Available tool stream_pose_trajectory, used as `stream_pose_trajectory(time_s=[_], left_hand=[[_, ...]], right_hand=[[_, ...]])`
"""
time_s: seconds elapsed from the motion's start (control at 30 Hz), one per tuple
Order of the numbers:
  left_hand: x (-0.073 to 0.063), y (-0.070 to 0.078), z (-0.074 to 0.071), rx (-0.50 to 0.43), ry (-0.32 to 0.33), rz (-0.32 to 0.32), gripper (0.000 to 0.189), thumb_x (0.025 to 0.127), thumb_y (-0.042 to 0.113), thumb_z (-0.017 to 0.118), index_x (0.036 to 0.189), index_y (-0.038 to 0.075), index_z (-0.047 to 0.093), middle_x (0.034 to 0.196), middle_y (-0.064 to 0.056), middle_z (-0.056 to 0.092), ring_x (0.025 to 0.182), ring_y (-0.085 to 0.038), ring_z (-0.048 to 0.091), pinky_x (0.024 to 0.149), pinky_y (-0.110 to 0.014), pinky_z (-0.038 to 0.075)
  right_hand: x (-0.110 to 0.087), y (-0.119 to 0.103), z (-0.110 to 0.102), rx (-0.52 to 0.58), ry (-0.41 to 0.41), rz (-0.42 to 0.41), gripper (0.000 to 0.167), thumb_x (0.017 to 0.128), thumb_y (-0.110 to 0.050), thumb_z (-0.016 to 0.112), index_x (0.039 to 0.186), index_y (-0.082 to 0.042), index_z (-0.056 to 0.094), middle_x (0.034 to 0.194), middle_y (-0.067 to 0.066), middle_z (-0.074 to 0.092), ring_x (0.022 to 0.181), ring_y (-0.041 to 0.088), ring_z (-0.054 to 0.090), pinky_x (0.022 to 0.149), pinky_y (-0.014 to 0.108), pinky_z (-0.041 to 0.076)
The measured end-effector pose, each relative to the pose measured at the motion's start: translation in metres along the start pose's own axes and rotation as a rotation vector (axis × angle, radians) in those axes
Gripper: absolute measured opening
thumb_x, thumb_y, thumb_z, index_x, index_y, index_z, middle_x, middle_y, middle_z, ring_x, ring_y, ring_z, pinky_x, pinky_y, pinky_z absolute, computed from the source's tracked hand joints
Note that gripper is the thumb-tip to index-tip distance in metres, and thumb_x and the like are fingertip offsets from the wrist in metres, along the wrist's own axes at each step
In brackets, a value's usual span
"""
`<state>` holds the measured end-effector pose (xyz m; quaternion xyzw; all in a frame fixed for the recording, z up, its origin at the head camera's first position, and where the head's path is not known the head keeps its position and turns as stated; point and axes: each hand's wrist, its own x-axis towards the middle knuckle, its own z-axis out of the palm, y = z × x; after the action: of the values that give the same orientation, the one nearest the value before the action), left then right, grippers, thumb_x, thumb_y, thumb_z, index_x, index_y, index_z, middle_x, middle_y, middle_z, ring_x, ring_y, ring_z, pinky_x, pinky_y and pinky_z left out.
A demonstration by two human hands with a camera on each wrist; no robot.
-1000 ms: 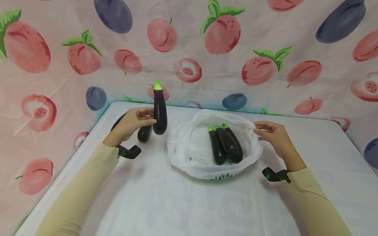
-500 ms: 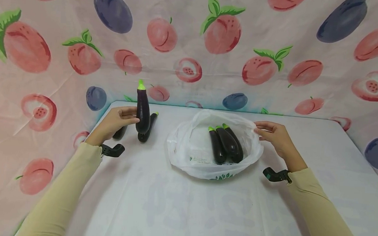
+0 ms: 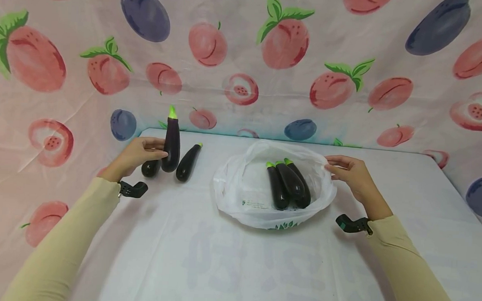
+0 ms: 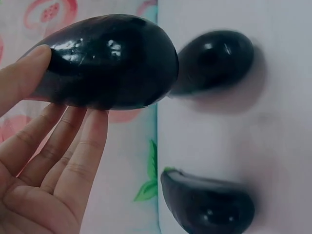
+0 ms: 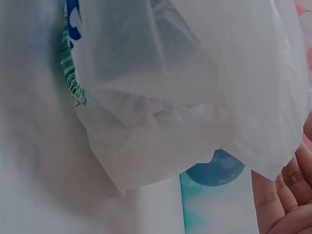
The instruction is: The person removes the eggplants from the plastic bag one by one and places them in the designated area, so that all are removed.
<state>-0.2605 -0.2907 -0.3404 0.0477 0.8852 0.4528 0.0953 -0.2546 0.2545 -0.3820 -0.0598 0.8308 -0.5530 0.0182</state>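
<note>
My left hand [image 3: 132,158] pinches a glossy dark eggplant [image 3: 172,143] between thumb and fingers, its green stem end pointing up. In the left wrist view its rounded end [image 4: 122,61] faces the camera. Two more eggplants lie on the table by this hand: one [image 3: 189,163] just right of the held one, the other [image 3: 150,168] partly hidden behind the hand. At the middle sits a white plastic bag [image 3: 228,188], mouth open, with three eggplants [image 3: 291,181] side by side inside. My right hand [image 3: 348,174] pinches the bag's right rim; the fingertips are hidden in the right wrist view.
A white cloth [image 3: 235,268] covers the table, which ends at a back edge behind the bag. Beyond it and along the left hangs a fruit-printed curtain [image 3: 238,41]. Black cameras [image 3: 133,190] are strapped to both wrists.
My left hand has carried the upright eggplant leftward, from right of the two table eggplants to between them, and slightly lower. The right hand stays at the bag's rim.
</note>
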Motion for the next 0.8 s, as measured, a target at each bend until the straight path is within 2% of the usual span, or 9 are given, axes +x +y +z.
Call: stream_pose_trajectory(time_s=[0.27,0.5,0.8], left_hand=[[0.005,-0.008,-0.005,0.015,-0.021,-0.026,0.060,0.090,0.022,0.064,0.139,-0.003,0.040,0.137,-0.028,0.047,0.130,-0.038,0.043,0.110,-0.053,0.033],[0.010,-0.021,-0.004,0.060,-0.002,-0.028,0.059,0.090,0.023,0.065,0.138,-0.004,0.042,0.133,-0.027,0.050,0.124,-0.036,0.048,0.106,-0.048,0.040],[0.014,-0.030,0.000,0.077,-0.007,-0.050,0.057,0.090,0.022,0.064,0.136,-0.005,0.044,0.132,-0.028,0.051,0.122,-0.035,0.049,0.105,-0.045,0.042]], right_hand=[[-0.001,0.000,0.000,0.042,-0.001,-0.004,0.037,0.090,-0.022,0.065,0.120,-0.002,0.057,0.086,-0.026,0.064,0.080,-0.008,0.062,0.071,0.017,0.056],[-0.001,-0.001,0.000,0.039,-0.006,-0.008,0.039,0.090,-0.022,0.064,0.122,0.000,0.056,0.087,-0.027,0.064,0.081,-0.008,0.062,0.071,0.016,0.056],[-0.001,-0.001,-0.001,0.029,-0.001,0.000,0.042,0.090,-0.022,0.064,0.124,0.003,0.054,0.086,-0.027,0.063,0.080,-0.008,0.062,0.072,0.018,0.056]])
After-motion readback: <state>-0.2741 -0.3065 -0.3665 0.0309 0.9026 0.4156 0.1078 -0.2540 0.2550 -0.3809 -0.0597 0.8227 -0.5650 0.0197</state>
